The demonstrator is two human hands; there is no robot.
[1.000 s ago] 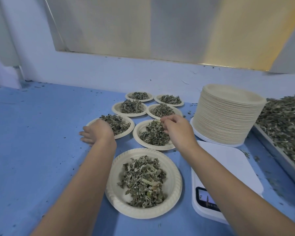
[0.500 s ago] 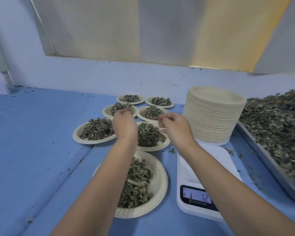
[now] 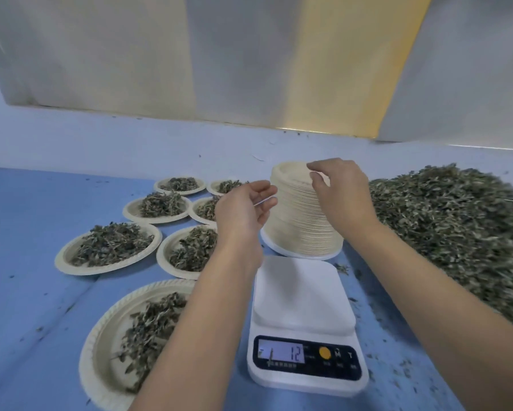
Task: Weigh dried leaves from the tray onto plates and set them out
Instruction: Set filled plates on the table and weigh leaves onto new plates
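Note:
A tall stack of empty paper plates point(image 3: 296, 226) stands behind the white scale point(image 3: 302, 295); its platform is bare and its display reads 12. My right hand point(image 3: 341, 200) is at the top of the stack, thumb and forefinger pinching the rim of the top plate. Beside the stack's left side, my left hand point(image 3: 243, 209) hovers with loosely curled fingers and holds nothing. A big heap of dried leaves point(image 3: 456, 232) fills the right side. Several plates of leaves sit to the left, the nearest plate point(image 3: 101, 336) partly hidden under my left forearm.
The filled plates point(image 3: 68, 256) lie in two rows running back to the pale wall point(image 3: 130, 140). Loose leaf bits are scattered over the blue table point(image 3: 27, 221) around the scale. A ridge in the blue cover runs near the front left.
Both hands have left the filled plates and moved right and up to the stack of empty plates. The view has swung right, showing more of the leaf heap.

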